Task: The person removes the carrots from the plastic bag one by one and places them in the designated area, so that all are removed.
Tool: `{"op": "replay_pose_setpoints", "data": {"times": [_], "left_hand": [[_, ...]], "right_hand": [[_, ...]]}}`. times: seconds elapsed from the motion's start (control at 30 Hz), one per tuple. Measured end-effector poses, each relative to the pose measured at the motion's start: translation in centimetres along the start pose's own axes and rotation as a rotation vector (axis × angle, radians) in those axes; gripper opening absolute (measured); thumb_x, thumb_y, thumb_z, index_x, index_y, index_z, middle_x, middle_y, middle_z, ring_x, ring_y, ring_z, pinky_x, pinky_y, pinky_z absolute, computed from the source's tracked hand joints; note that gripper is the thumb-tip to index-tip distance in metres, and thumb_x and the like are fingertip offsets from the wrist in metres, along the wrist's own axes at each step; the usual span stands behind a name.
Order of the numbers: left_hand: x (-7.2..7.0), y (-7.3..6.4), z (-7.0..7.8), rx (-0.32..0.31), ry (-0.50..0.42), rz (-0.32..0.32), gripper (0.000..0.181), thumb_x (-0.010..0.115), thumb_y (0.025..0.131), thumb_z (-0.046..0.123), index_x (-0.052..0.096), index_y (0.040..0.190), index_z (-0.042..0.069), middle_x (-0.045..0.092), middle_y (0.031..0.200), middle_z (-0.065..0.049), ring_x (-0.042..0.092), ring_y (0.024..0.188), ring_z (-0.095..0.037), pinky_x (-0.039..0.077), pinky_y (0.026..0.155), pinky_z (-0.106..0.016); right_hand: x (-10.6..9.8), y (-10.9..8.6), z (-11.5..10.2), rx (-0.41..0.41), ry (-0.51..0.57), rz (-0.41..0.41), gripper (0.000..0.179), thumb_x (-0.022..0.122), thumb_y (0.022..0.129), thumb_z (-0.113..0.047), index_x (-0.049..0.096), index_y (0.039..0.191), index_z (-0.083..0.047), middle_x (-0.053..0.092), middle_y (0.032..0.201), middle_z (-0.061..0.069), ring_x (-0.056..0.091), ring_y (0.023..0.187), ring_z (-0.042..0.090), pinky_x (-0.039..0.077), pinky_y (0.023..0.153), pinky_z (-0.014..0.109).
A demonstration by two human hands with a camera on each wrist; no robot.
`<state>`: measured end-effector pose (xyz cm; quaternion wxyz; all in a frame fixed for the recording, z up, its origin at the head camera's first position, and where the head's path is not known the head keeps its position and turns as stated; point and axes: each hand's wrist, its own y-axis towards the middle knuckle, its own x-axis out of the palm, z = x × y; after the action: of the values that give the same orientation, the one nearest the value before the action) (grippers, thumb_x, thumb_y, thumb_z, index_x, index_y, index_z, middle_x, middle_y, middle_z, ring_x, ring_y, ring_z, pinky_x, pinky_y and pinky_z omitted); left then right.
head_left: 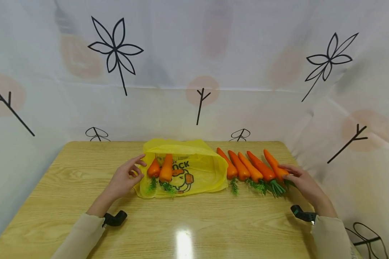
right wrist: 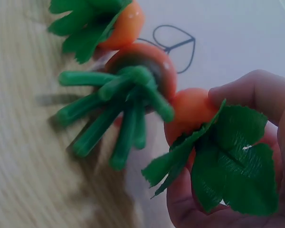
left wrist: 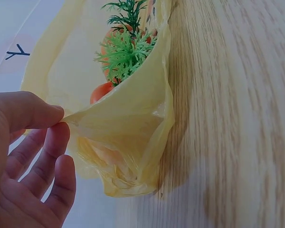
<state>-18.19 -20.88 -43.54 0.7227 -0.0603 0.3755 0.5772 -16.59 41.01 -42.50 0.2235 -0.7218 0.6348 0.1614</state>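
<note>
My left hand [head_left: 124, 178] pinches the edge of a yellow plastic bag [head_left: 207, 174] between thumb and forefinger, at the bag's left side. Two toy carrots lie in the bag's mouth: a short one [head_left: 153, 169] and a longer one [head_left: 166, 169], their green tops toward me. My right hand [head_left: 304, 183] grips the rightmost carrot [head_left: 272, 162] of a row by its thick end, thumb and fingers around it. In the right wrist view its flat green leaves [right wrist: 237, 161] hang beside the palm, close to a carrot with thick green stalks [right wrist: 128, 99].
Several more carrots [head_left: 235, 165] lie side by side right of the bag, tips pointing away. The wooden table [head_left: 142, 226] ends at a white patterned cloth [head_left: 168, 108] behind and at the right. Each wrist wears a black camera band [head_left: 115, 218].
</note>
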Motion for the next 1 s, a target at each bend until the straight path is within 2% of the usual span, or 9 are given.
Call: {"op": "replay_pose_setpoints", "data": {"times": [0.17, 0.23, 0.3, 0.33, 0.43, 0.53, 0.63, 0.77, 1.0], "left_hand": [[0.0, 0.0, 0.1, -0.008, -0.003, 0.001, 0.067, 0.068, 0.088, -0.009, 0.045, 0.149, 0.006, 0.062, 0.117, -0.009, 0.060, 0.081, -0.013, 0.052, 0.072, -0.031], [0.0, 0.0, 0.1, -0.013, -0.003, 0.002, 0.067, 0.068, 0.088, -0.009, 0.045, 0.149, 0.006, 0.062, 0.117, -0.009, 0.060, 0.082, -0.013, 0.051, 0.072, -0.031], [0.1, 0.0, 0.1, -0.016, -0.004, 0.002, 0.068, 0.068, 0.088, -0.009, 0.045, 0.149, 0.007, 0.062, 0.118, -0.009, 0.060, 0.082, -0.013, 0.051, 0.072, -0.031], [0.1, 0.0, 0.1, -0.017, -0.004, 0.002, 0.068, 0.068, 0.088, -0.009, 0.045, 0.149, 0.007, 0.062, 0.118, -0.009, 0.060, 0.082, -0.013, 0.051, 0.072, -0.031], [0.1, 0.0, 0.1, -0.022, -0.006, 0.005, 0.068, 0.068, 0.088, -0.009, 0.045, 0.149, 0.007, 0.061, 0.118, -0.008, 0.060, 0.082, -0.013, 0.051, 0.073, -0.031], [0.1, 0.0, 0.0, -0.024, -0.008, 0.006, 0.068, 0.068, 0.088, -0.009, 0.045, 0.149, 0.008, 0.061, 0.118, -0.008, 0.059, 0.082, -0.012, 0.051, 0.073, -0.031], [0.1, -0.1, -0.1, -0.023, -0.006, 0.006, 0.068, 0.068, 0.088, -0.009, 0.045, 0.150, 0.009, 0.061, 0.118, -0.008, 0.059, 0.082, -0.012, 0.051, 0.073, -0.031], [0.1, -0.1, -0.2, -0.020, -0.011, 0.009, 0.068, 0.068, 0.088, -0.009, 0.045, 0.150, 0.009, 0.062, 0.118, -0.008, 0.059, 0.082, -0.012, 0.051, 0.073, -0.030], [0.2, 0.0, -0.4, -0.017, -0.014, 0.010, 0.068, 0.068, 0.088, -0.009, 0.045, 0.150, 0.009, 0.062, 0.117, -0.008, 0.059, 0.082, -0.012, 0.051, 0.073, -0.030]], "right_hand": [[0.2, 0.0, 0.9, -0.026, -0.015, -0.003, 0.056, 0.051, 0.105, -0.032, 0.041, 0.149, 0.001, 0.031, 0.153, 0.028, 0.046, 0.116, 0.002, 0.043, 0.090, 0.024], [0.3, 0.0, 1.2, -0.029, -0.008, -0.004, 0.055, 0.051, 0.105, -0.031, 0.042, 0.149, 0.001, 0.031, 0.153, 0.028, 0.046, 0.113, -0.003, 0.043, 0.087, 0.017], [0.4, 0.0, 1.2, -0.018, -0.008, -0.007, 0.057, 0.051, 0.105, -0.033, 0.041, 0.150, 0.001, 0.030, 0.154, 0.028, 0.046, 0.120, 0.007, 0.041, 0.089, 0.017], [0.5, 0.0, 1.1, -0.015, -0.007, -0.011, 0.058, 0.051, 0.105, -0.033, 0.040, 0.150, 0.001, 0.029, 0.154, 0.029, 0.044, 0.125, 0.015, 0.041, 0.093, 0.022], [0.7, 0.0, 1.0, 0.011, -0.005, -0.016, 0.062, 0.053, 0.104, -0.035, 0.037, 0.152, 0.001, 0.026, 0.156, 0.029, 0.033, 0.136, 0.040, 0.035, 0.107, 0.044], [0.9, 0.1, 0.9, 0.021, -0.004, -0.024, 0.065, 0.055, 0.103, -0.034, 0.034, 0.153, 0.001, 0.024, 0.156, 0.031, 0.025, 0.139, 0.049, 0.025, 0.107, 0.064], [1.0, 0.2, 0.9, 0.023, -0.034, -0.027, 0.065, 0.056, 0.103, -0.034, 0.034, 0.154, 0.000, 0.025, 0.155, 0.032, 0.027, 0.138, 0.049, 0.028, 0.105, 0.062], [1.1, 0.4, 0.8, 0.013, -0.069, -0.027, 0.063, 0.057, 0.103, -0.033, 0.037, 0.152, 0.000, 0.027, 0.154, 0.032, 0.030, 0.137, 0.048, 0.034, 0.102, 0.053], [0.9, 0.4, 0.9, 0.016, -0.050, -0.020, 0.065, 0.059, 0.101, -0.034, 0.037, 0.152, 0.001, 0.025, 0.155, 0.032, 0.026, 0.138, 0.050, 0.029, 0.104, 0.061]]}}
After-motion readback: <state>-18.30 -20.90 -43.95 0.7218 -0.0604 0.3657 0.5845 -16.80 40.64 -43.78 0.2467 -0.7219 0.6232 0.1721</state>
